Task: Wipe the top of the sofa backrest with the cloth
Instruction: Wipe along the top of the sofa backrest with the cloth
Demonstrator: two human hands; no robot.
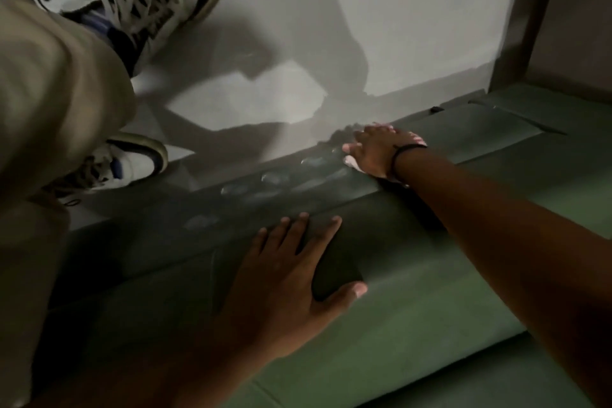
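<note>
The green sofa backrest (414, 262) runs diagonally from lower left to upper right, and its flat top (251, 205) shows pale streaks and smudges. My right hand (374, 152) presses flat on a light pinkish cloth (351, 162) on that top, far along it; only the cloth's edges peek out around the fingers and wrist. A dark band circles the right wrist. My left hand (291, 278) lies flat and spread on the backrest's front edge, nearer to me, holding nothing.
Behind the sofa is a pale floor (397, 26). Another person stands there at the upper left, in beige trousers (56, 103) and white-and-blue sneakers (155, 0). A wall base and corner (516, 53) rise at the upper right.
</note>
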